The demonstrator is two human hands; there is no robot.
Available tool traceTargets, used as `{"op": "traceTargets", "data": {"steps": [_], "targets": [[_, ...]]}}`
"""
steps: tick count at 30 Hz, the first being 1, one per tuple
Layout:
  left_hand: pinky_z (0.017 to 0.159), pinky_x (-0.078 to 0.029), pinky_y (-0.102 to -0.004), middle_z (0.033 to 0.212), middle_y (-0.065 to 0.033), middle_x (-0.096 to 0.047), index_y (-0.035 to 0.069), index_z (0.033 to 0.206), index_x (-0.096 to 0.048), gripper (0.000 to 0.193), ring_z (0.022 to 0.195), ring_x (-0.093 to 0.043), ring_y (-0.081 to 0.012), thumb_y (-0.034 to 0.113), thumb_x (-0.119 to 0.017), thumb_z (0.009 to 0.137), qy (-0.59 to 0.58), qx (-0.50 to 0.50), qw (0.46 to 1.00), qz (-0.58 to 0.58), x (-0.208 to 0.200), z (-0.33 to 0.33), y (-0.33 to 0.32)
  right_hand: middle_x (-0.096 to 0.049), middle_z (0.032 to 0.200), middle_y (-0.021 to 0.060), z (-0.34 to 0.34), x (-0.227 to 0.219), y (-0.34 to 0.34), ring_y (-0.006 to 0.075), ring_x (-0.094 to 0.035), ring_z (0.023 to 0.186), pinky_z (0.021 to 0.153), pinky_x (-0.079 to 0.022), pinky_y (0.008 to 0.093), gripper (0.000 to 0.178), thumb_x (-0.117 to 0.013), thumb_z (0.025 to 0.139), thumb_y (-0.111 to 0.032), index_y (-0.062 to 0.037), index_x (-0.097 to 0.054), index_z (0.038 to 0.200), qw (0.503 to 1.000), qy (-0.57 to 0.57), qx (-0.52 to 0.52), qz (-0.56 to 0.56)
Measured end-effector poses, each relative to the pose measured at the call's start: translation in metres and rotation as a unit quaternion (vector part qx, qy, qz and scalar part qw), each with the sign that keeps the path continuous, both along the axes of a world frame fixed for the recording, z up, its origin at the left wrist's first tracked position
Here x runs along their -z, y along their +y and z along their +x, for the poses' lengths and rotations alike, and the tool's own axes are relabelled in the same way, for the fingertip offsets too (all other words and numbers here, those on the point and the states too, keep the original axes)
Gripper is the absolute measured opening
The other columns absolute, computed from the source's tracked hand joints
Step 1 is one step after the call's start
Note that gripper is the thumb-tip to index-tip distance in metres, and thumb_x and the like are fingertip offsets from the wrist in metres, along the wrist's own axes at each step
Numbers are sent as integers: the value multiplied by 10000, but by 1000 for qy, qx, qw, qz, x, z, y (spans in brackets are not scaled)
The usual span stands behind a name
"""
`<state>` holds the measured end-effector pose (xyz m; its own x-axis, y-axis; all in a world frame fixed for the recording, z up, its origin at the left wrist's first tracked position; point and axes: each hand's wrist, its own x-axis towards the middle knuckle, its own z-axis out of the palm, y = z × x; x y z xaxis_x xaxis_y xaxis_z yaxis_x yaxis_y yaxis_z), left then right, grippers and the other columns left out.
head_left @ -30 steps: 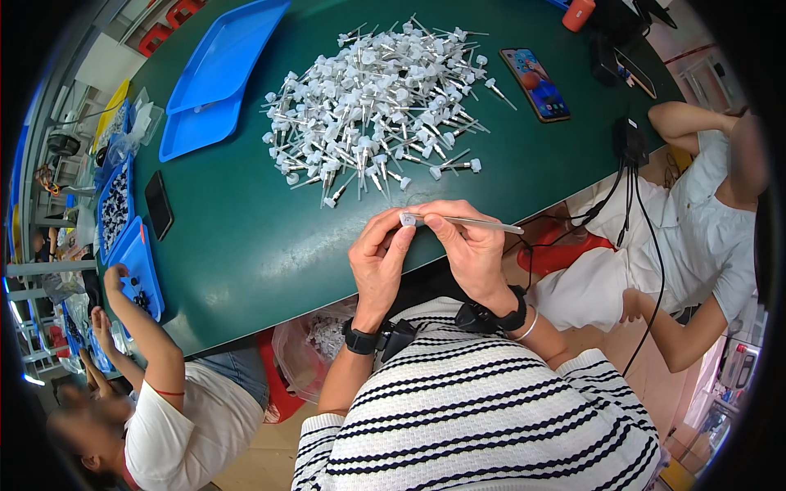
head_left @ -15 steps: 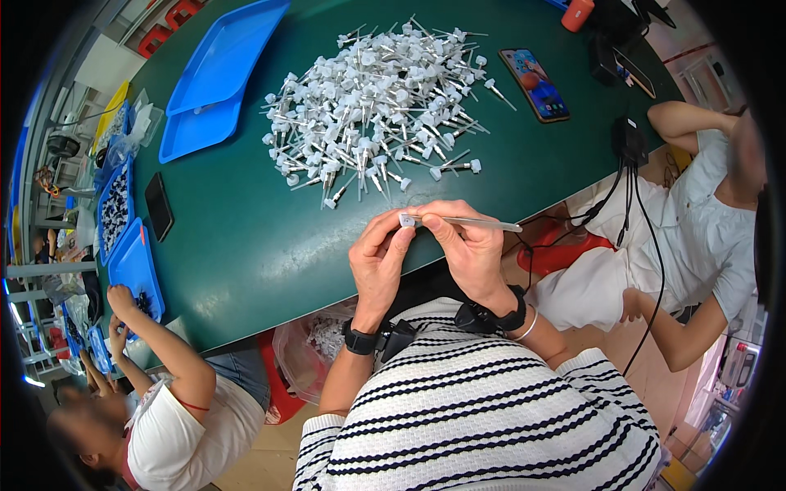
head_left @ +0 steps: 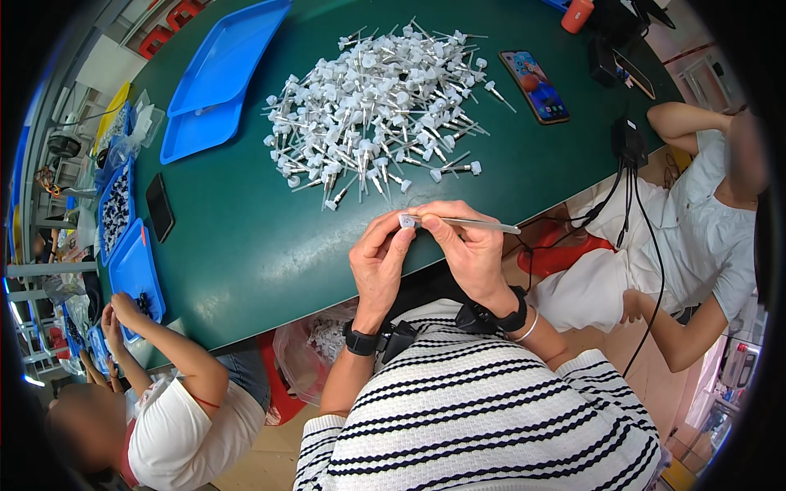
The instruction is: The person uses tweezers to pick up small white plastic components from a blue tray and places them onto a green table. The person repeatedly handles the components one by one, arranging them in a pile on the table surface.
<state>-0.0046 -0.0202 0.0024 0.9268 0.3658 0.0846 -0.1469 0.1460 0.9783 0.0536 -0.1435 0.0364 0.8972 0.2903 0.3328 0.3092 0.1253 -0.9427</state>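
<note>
Both my hands meet above the near edge of the green table. My left hand (head_left: 378, 255) pinches a small white plastic cap-like piece (head_left: 407, 221) between thumb and fingertips. My right hand (head_left: 473, 250) is closed on slim metal tweezers (head_left: 483, 224), whose tip end reaches the white piece and whose other end sticks out to the right. The exact contact at the tip is too small to make out. Beyond my hands lies a large heap of white-headed parts with metallic stems and thin tubes (head_left: 372, 114).
Blue trays (head_left: 221, 61) lie at the far left of the green table (head_left: 246, 270), near a dark phone (head_left: 160, 206). A lit phone (head_left: 534, 86) is right of the heap. Cables (head_left: 632, 176) hang over the right edge. Co-workers sit on both sides; a plastic bag (head_left: 307, 360) is below.
My hands, the tweezers and the white piece stay almost where they were. The left co-worker's hands have shifted slightly beside the blue tray.
</note>
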Motion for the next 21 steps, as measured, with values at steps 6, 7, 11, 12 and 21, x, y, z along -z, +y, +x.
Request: {"op": "traceTargets", "data": {"steps": [6, 7, 11, 12, 21], "targets": [[812, -502, -238, 1110, -111, -597, -40, 1093, -629, 222, 942, -598, -138, 35, -613, 885, 1, -2, 1000, 1, 2, -1, 0, -682, 857, 76, 0, -2, 0, 130, -649, 737, 656, -516, 239, 101, -619, 879, -42, 29, -663, 936, 1000, -1, -2, -9], [810, -500, -237, 1110, -111, -598, -40, 1094, -629, 222, 941, -598, -137, 35, -613, 885, 2, -2, 1000, 2, 2, -1, 1, -683, 858, 76, 0, -3, 0, 130, -650, 738, 657, -517, 238, 101, -618, 879, -42, 29, -664, 936, 1000, 4, -2, -6], [808, -497, -236, 1110, -108, -599, -38, 1094, -630, 223, 937, -596, -133, 36, -616, 883, 2, -2, 1000, 1, 2, 0, 0, -683, 858, 74, -1, -4, 0, 130, -653, 741, 658, -521, 236, 101, -616, 880, -39, 27, -666, 937, 1000, 20, -5, 3], [808, -497, -236, 1109, -107, -599, -37, 1093, -630, 223, 936, -596, -133, 36, -616, 883, 1, -2, 1000, -1, 2, 0, 0, -684, 858, 73, -1, -5, 0, 130, -654, 742, 659, -522, 236, 101, -616, 881, -39, 27, -667, 938, 1000, 23, -7, 5], [801, -494, -230, 1097, -103, -601, -32, 1092, -633, 224, 939, -589, -130, 27, -621, 877, -4, -5, 1000, 6, 2, 0, 0, -683, 839, 73, 1, -6, -1, 129, -648, 722, 637, -511, 239, 102, -622, 876, -42, 31, -666, 932, 1000, -14, -1, -25]]}}
